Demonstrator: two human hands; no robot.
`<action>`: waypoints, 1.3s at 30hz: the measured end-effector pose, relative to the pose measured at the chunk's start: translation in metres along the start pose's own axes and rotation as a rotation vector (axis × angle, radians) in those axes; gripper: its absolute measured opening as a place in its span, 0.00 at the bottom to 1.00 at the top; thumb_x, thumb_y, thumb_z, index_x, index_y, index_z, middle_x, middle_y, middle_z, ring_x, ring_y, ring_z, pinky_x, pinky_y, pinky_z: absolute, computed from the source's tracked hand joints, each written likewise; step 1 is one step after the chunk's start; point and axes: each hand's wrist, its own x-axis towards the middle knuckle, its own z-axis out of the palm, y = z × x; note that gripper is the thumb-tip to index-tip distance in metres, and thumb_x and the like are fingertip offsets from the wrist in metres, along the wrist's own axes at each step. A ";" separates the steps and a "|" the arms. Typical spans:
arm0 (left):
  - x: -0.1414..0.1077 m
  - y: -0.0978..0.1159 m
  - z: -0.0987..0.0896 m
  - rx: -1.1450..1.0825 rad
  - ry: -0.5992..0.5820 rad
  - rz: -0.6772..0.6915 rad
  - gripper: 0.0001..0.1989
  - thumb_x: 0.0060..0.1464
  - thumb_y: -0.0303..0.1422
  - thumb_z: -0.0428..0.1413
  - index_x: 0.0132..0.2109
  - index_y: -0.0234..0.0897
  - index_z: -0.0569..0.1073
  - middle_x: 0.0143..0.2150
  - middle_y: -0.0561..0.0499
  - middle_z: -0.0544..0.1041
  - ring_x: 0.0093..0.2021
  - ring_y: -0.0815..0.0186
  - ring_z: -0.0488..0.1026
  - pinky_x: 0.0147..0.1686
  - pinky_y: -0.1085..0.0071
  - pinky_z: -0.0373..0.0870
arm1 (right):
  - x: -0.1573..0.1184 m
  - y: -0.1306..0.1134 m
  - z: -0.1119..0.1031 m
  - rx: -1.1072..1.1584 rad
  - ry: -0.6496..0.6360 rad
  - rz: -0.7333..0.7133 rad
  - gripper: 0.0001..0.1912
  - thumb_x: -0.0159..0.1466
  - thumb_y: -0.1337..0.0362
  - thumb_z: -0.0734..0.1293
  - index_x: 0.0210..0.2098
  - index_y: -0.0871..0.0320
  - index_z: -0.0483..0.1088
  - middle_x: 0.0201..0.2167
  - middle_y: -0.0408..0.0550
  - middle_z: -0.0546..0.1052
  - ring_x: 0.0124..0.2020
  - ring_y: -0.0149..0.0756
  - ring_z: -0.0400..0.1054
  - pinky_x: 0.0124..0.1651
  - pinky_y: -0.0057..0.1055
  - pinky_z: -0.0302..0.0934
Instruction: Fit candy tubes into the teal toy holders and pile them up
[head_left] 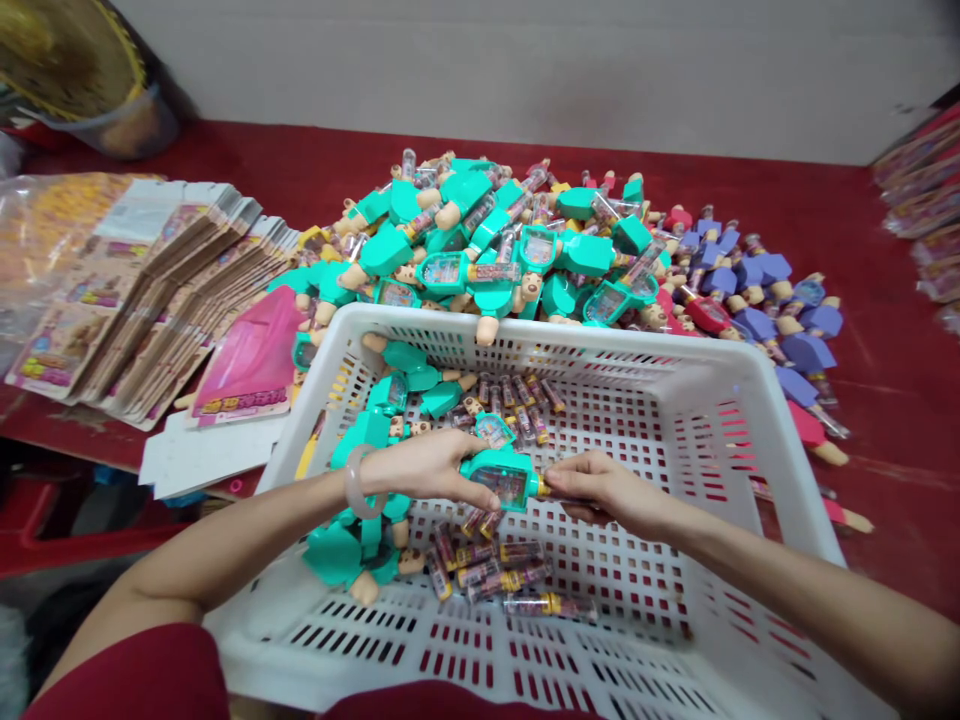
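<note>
My left hand is closed around a teal plastic toy with a clear window, held above the white basket. At the toy's right end, my right hand pinches a small tube with a yellow end; fingers cover most of it. The yellow end meets the toy's edge. Below my hands, several clear tubes with yellow caps lie on the basket floor, and more tubes lie toward its back. Other teal toys fill the basket's left side.
Behind the basket is a heap of teal toys, with purple toys to its right. Stacked printed cards and a pink plastic piece are at left. A bowl stands at the back left of the red table.
</note>
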 end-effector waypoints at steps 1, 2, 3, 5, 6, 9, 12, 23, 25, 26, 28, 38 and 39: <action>0.000 0.000 0.000 0.000 -0.004 -0.003 0.23 0.47 0.53 0.58 0.36 0.36 0.71 0.27 0.57 0.66 0.26 0.71 0.58 0.26 0.74 0.51 | 0.001 0.000 0.000 0.042 -0.005 0.023 0.24 0.59 0.45 0.66 0.23 0.59 0.62 0.12 0.33 0.55 0.14 0.21 0.41 0.16 0.25 0.34; 0.000 0.000 0.000 -0.002 -0.010 -0.007 0.24 0.47 0.53 0.58 0.37 0.36 0.71 0.27 0.57 0.66 0.26 0.71 0.58 0.26 0.74 0.51 | 0.001 0.000 0.001 0.077 -0.003 0.048 0.24 0.59 0.44 0.66 0.25 0.59 0.63 0.12 0.33 0.55 0.13 0.21 0.40 0.16 0.24 0.32; 0.000 0.000 0.000 -0.005 -0.015 -0.011 0.24 0.47 0.54 0.58 0.37 0.36 0.71 0.27 0.57 0.66 0.26 0.72 0.58 0.26 0.74 0.51 | 0.001 0.000 0.001 0.101 0.002 0.073 0.24 0.58 0.44 0.66 0.26 0.60 0.64 0.11 0.32 0.55 0.13 0.21 0.40 0.15 0.24 0.32; 0.000 0.000 -0.001 -0.009 -0.020 -0.016 0.24 0.47 0.54 0.58 0.37 0.36 0.71 0.27 0.57 0.66 0.26 0.72 0.58 0.25 0.74 0.51 | 0.002 0.001 0.000 0.125 0.007 0.115 0.24 0.58 0.44 0.66 0.28 0.61 0.67 0.11 0.32 0.56 0.12 0.20 0.40 0.15 0.23 0.31; 0.000 0.000 0.000 -0.012 -0.017 -0.016 0.24 0.47 0.54 0.58 0.37 0.36 0.71 0.27 0.57 0.66 0.26 0.71 0.58 0.25 0.74 0.51 | 0.003 0.001 -0.001 0.129 0.009 0.128 0.24 0.58 0.44 0.66 0.29 0.62 0.68 0.10 0.33 0.56 0.12 0.20 0.40 0.15 0.23 0.32; 0.001 0.000 0.000 -0.027 -0.003 -0.001 0.24 0.46 0.53 0.59 0.36 0.35 0.72 0.27 0.56 0.66 0.26 0.71 0.59 0.25 0.74 0.51 | 0.002 0.002 -0.002 0.096 -0.005 0.148 0.25 0.60 0.44 0.63 0.30 0.62 0.68 0.10 0.33 0.58 0.11 0.21 0.41 0.14 0.23 0.33; 0.001 0.001 0.000 -0.074 -0.013 0.023 0.23 0.46 0.53 0.59 0.36 0.35 0.72 0.27 0.56 0.67 0.26 0.71 0.60 0.26 0.74 0.53 | -0.002 -0.004 -0.001 -0.139 0.009 0.044 0.26 0.64 0.43 0.58 0.30 0.61 0.68 0.11 0.36 0.60 0.11 0.24 0.46 0.15 0.24 0.40; 0.000 0.005 0.000 -0.403 -0.210 -0.139 0.23 0.46 0.53 0.59 0.31 0.35 0.69 0.19 0.58 0.61 0.18 0.74 0.53 0.18 0.73 0.46 | -0.008 0.016 0.006 -1.773 0.555 -0.780 0.12 0.65 0.72 0.57 0.29 0.61 0.69 0.23 0.50 0.71 0.26 0.36 0.60 0.30 0.34 0.47; 0.001 0.003 0.006 -0.412 -0.213 -0.125 0.23 0.47 0.53 0.59 0.32 0.35 0.70 0.20 0.58 0.61 0.19 0.75 0.53 0.19 0.74 0.47 | -0.007 0.023 0.010 -1.758 0.565 -0.710 0.12 0.63 0.74 0.57 0.26 0.59 0.66 0.21 0.48 0.69 0.24 0.35 0.58 0.29 0.33 0.44; 0.002 0.002 0.009 -0.397 -0.210 -0.107 0.23 0.48 0.53 0.58 0.33 0.35 0.70 0.20 0.58 0.62 0.19 0.75 0.54 0.19 0.74 0.48 | -0.007 0.026 0.012 -1.732 0.556 -0.643 0.10 0.62 0.74 0.58 0.26 0.59 0.66 0.20 0.48 0.69 0.23 0.34 0.58 0.28 0.33 0.43; 0.004 0.000 0.015 -0.290 -0.163 -0.034 0.22 0.49 0.52 0.58 0.36 0.35 0.71 0.23 0.57 0.65 0.21 0.74 0.58 0.21 0.75 0.51 | -0.008 0.028 0.016 -1.648 0.507 -0.447 0.05 0.60 0.71 0.61 0.29 0.60 0.67 0.20 0.47 0.70 0.21 0.33 0.58 0.26 0.32 0.40; 0.004 -0.011 0.019 0.903 0.360 0.426 0.14 0.60 0.34 0.47 0.50 0.38 0.69 0.33 0.47 0.75 0.30 0.65 0.69 0.28 0.71 0.58 | -0.003 0.012 0.009 -0.229 -0.139 0.168 0.23 0.56 0.46 0.67 0.21 0.54 0.55 0.11 0.31 0.52 0.13 0.24 0.42 0.18 0.25 0.39; 0.004 -0.012 0.018 0.935 0.393 0.442 0.14 0.60 0.33 0.46 0.50 0.39 0.69 0.33 0.47 0.75 0.30 0.65 0.69 0.28 0.70 0.59 | -0.002 0.011 0.008 -0.128 -0.196 0.211 0.23 0.56 0.45 0.66 0.22 0.54 0.53 0.10 0.30 0.50 0.12 0.24 0.39 0.17 0.25 0.38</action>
